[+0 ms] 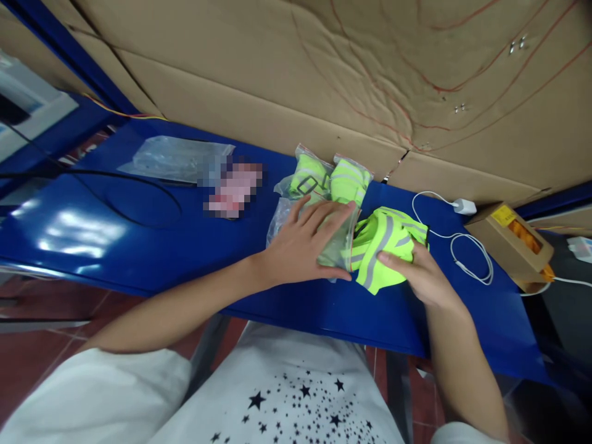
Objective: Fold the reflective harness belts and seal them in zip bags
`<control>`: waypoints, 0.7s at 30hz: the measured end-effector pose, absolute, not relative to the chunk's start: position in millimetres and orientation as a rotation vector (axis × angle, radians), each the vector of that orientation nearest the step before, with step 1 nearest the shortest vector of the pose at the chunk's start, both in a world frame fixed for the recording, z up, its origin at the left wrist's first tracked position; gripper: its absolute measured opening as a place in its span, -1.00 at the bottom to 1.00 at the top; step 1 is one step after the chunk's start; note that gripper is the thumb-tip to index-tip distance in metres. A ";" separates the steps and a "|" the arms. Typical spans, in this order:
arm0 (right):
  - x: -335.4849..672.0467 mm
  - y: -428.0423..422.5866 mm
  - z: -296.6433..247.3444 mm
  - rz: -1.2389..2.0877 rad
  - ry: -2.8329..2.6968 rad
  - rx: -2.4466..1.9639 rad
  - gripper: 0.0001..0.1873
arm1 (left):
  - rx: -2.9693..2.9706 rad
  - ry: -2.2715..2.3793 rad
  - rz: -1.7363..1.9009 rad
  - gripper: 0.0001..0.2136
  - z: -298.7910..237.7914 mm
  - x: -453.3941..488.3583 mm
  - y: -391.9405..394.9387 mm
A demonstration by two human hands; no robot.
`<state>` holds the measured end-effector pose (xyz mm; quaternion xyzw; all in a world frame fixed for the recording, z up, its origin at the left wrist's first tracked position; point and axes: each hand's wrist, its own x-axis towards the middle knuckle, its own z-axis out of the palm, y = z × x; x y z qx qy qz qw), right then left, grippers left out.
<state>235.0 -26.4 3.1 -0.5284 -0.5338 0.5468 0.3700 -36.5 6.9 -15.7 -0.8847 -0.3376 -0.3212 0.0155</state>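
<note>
A folded neon-yellow vest [386,243] with grey reflective stripes lies on the blue table [139,246], its left end inside the mouth of a clear plastic bag [340,246]. My left hand [308,243] grips the bag, fingers on top and thumb underneath. My right hand [423,274] holds the vest's right end, fingers closed on the fabric. Two bagged yellow vests [308,176] [349,179] lie just behind, against the cardboard wall.
A cardboard wall [324,74] backs the table. Empty clear bags [176,157] and a black cable [139,185] lie at left. A white charger and cord [462,240] and a small open cardboard box [511,243] sit at right.
</note>
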 end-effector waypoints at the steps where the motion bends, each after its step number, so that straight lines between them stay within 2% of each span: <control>1: 236.2 -25.5 3.1 1.438 -1.436 -1.340 -0.52 | -2.770 -1.019 -0.970 0.13 -16.1 -36.4 6.2; 7: 236.2 -24.6 0.4 1.417 -1.832 -1.215 -0.39 | -2.826 -0.892 -0.704 0.08 -19.5 -35.4 2.0; 12: 220.4 -29.7 -5.9 0.938 -1.930 -1.218 -0.29 | -2.785 -0.924 -0.694 0.12 -23.8 -36.2 5.9; 16: 205.1 -34.0 -10.1 0.597 -1.967 -1.120 -0.41 | -2.780 -0.959 -0.705 0.14 -23.4 -37.2 8.2; 21: 196.9 -32.8 -16.5 0.620 -1.895 -1.124 -0.62 | -2.812 -0.953 -0.711 0.09 -25.4 -37.6 9.8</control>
